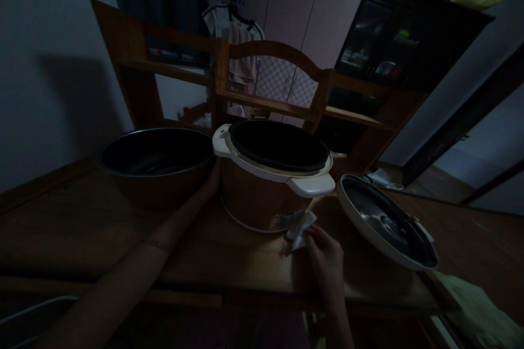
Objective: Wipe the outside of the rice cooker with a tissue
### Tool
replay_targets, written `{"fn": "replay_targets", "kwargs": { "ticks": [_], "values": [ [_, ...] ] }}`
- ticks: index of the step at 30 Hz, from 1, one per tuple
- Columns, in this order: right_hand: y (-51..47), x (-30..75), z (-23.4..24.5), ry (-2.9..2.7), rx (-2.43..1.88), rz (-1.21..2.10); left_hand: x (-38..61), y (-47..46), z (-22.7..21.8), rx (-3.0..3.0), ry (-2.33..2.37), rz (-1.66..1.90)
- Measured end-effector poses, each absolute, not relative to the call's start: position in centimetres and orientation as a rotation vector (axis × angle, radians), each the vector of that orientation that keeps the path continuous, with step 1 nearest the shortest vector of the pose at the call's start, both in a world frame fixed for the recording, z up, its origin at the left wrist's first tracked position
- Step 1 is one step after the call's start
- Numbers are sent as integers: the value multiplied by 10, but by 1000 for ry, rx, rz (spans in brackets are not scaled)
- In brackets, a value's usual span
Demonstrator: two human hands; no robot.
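A round cooker pot (262, 196) with white handles and a dark inner bowl stands on the wooden table (229, 262). My left hand (212, 179) reaches round the pot's left side and presses against its wall; the fingers are hidden behind it. My right hand (323, 251) pinches a crumpled white cloth (298, 229) and holds it against the lower front of the pot. The pot's lid (385, 223) lies upturned and tilted to the right of the pot.
A large dark metal basin (155, 161) sits left of the pot, close to my left forearm. A wooden chair back (270, 82) rises behind the table. A pale cloth (475, 305) lies at the table's right front corner.
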State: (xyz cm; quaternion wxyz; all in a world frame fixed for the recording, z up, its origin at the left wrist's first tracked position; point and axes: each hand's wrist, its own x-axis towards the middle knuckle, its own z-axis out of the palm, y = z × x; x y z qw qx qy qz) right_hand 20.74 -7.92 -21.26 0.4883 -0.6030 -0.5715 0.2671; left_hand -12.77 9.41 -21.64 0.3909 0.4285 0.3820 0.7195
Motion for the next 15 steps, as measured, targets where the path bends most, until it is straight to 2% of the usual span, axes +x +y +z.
{"fn": "replay_targets", "kwargs": {
  "ticks": [15],
  "values": [
    [-82,224,-212,-1345,-1523,615,-129,97,-219,1140,917,1833]
  ]
}}
